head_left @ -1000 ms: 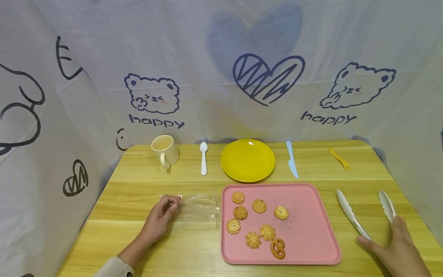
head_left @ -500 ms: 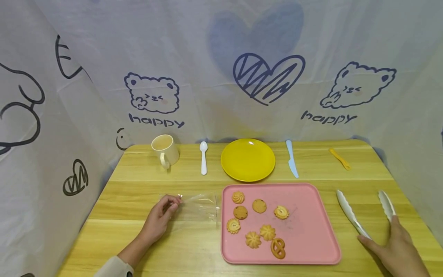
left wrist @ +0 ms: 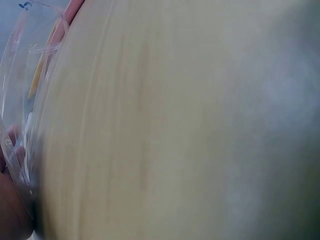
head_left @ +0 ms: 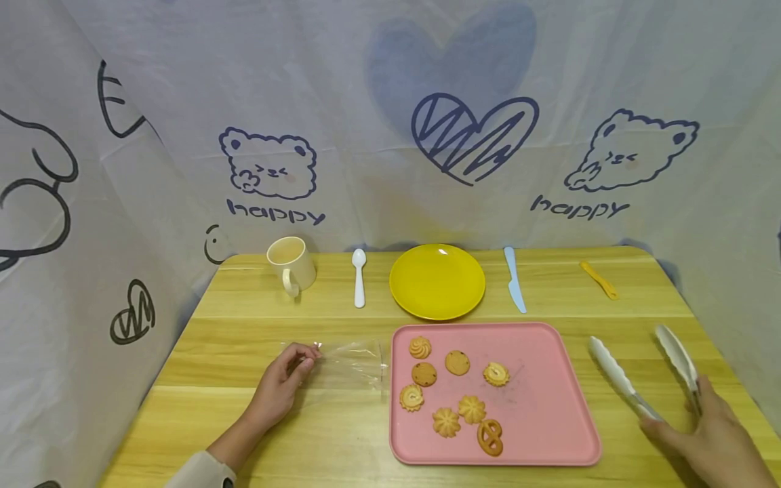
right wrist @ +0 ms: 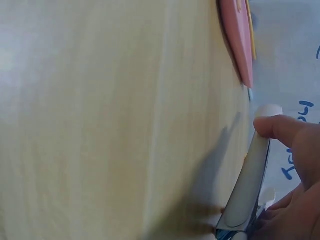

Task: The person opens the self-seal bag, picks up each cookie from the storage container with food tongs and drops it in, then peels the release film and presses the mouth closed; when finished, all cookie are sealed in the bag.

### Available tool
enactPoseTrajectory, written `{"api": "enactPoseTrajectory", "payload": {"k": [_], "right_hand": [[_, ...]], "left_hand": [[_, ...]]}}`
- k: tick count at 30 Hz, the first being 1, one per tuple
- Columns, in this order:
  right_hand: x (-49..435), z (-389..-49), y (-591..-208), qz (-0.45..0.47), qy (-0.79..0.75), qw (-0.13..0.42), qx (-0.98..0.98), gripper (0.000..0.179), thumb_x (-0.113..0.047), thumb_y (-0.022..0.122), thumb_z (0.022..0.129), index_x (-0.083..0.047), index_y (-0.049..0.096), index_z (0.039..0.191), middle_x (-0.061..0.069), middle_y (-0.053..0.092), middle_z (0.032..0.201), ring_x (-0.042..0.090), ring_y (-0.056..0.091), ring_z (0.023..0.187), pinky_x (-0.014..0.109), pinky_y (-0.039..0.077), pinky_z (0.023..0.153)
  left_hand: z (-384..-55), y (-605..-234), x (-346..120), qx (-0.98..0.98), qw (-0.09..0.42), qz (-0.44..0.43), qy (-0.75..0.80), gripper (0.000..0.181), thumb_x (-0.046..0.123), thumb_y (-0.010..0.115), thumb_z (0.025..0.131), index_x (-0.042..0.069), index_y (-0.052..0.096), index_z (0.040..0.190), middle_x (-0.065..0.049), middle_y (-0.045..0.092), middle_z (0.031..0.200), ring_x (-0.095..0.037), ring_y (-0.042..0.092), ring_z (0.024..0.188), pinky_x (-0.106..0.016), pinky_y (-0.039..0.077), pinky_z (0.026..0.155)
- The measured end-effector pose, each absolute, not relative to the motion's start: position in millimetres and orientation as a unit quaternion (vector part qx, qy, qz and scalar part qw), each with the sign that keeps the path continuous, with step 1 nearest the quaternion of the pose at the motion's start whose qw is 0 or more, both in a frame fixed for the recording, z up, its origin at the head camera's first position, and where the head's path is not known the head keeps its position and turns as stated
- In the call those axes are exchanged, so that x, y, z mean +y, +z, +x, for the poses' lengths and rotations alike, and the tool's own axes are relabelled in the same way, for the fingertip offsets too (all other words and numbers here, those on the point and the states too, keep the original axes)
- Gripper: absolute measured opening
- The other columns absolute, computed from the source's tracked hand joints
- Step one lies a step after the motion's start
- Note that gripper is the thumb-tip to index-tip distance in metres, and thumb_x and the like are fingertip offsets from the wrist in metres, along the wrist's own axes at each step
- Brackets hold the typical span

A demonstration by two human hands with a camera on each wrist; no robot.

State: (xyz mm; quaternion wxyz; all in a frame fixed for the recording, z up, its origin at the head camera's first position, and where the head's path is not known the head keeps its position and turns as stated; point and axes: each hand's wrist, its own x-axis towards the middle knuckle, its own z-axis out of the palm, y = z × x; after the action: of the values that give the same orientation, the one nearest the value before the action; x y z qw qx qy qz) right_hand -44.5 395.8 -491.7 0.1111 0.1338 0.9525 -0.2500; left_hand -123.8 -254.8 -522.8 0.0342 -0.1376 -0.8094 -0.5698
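Observation:
My left hand [head_left: 283, 383] pinches the end of a clear plastic bag [head_left: 354, 366] that lies toward the pink tray; the bag also shows at the edge of the left wrist view. At the right, my right hand [head_left: 714, 430] grips a pair of tongs [head_left: 677, 356] with the two arms spread apart. In the right wrist view the thumb lies along one white tong arm [right wrist: 247, 180]. Between the hands, the pink tray [head_left: 549, 427] bears several cookies, among them a pretzel-shaped one [head_left: 490, 437] and a round one [head_left: 457, 362] with dark specks.
Along the back of the table stand a cream mug [head_left: 291, 264], a white spoon [head_left: 359, 278], a yellow plate [head_left: 437, 281], a light blue knife [head_left: 514, 279] and a small yellow utensil [head_left: 598, 280]. A printed cloth [head_left: 378, 169] hangs behind and at both sides.
The right hand has shifted slightly with the tongs, and their arms have come a little closer together and tilted leftward. The left hand and the bag stay where they were.

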Motion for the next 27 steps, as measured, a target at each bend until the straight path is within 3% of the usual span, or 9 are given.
{"api": "enactPoseTrajectory", "payload": {"k": [4, 11, 17, 21, 24, 27], "right_hand": [[394, -45, -483, 0.097, -0.246, 0.093, 0.96, 0.133, -0.056, 0.077, 0.089, 0.019, -0.014, 0.151, 0.052, 0.048, 0.12, 0.069, 0.053, 0.102, 0.074, 0.049, 0.08], [388, -46, -481, 0.035, -0.247, -0.004, 0.968, 0.118, -0.036, 0.088, 0.084, 0.013, 0.01, 0.158, 0.035, 0.054, 0.116, 0.041, 0.066, 0.087, 0.065, 0.052, 0.075], [371, -55, -466, -0.008, -0.223, -0.004, 0.975, 0.103, -0.026, 0.089, 0.081, 0.01, 0.028, 0.156, 0.01, 0.06, 0.093, 0.021, 0.055, 0.08, 0.044, 0.049, 0.069], [354, -58, -457, -0.043, -0.211, 0.015, 0.977, 0.095, -0.027, 0.087, 0.081, 0.004, 0.036, 0.155, 0.002, 0.052, 0.085, 0.013, 0.045, 0.073, 0.027, 0.036, 0.061], [341, -58, -454, -0.073, -0.209, 0.009, 0.975, 0.09, -0.031, 0.087, 0.082, 0.0, 0.041, 0.154, 0.003, 0.058, 0.095, 0.005, 0.041, 0.07, 0.024, 0.032, 0.058], [330, -58, -455, -0.125, -0.2, -0.04, 0.971, 0.088, -0.034, 0.091, 0.079, -0.003, 0.048, 0.15, 0.001, 0.063, 0.105, -0.001, 0.039, 0.069, 0.022, 0.035, 0.057]], "left_hand": [[-123, -523, -254, -0.807, 0.036, -0.141, -0.572, 0.013, 0.007, 0.055, 0.106, -0.004, 0.06, 0.106, -0.021, 0.066, 0.118, -0.034, 0.055, 0.135, -0.013, 0.045, 0.105], [-123, -523, -255, -0.803, 0.035, -0.142, -0.578, 0.013, 0.007, 0.055, 0.106, -0.005, 0.06, 0.106, -0.021, 0.066, 0.118, -0.034, 0.054, 0.135, -0.013, 0.044, 0.106], [-124, -523, -254, -0.805, 0.039, -0.144, -0.575, 0.013, 0.006, 0.054, 0.107, -0.005, 0.061, 0.106, -0.021, 0.066, 0.116, -0.028, 0.056, 0.134, -0.012, 0.045, 0.104], [-124, -522, -254, -0.805, 0.038, -0.144, -0.574, 0.013, 0.006, 0.054, 0.107, -0.005, 0.06, 0.105, -0.021, 0.066, 0.116, -0.029, 0.056, 0.134, -0.012, 0.047, 0.1], [-124, -521, -254, -0.805, 0.036, -0.143, -0.574, 0.014, 0.006, 0.054, 0.107, -0.006, 0.06, 0.106, -0.022, 0.066, 0.117, -0.03, 0.055, 0.135, -0.012, 0.048, 0.098], [-123, -522, -254, -0.805, 0.033, -0.144, -0.575, 0.014, 0.006, 0.054, 0.107, -0.006, 0.06, 0.106, -0.022, 0.066, 0.118, -0.03, 0.055, 0.135, -0.012, 0.047, 0.102]]}}
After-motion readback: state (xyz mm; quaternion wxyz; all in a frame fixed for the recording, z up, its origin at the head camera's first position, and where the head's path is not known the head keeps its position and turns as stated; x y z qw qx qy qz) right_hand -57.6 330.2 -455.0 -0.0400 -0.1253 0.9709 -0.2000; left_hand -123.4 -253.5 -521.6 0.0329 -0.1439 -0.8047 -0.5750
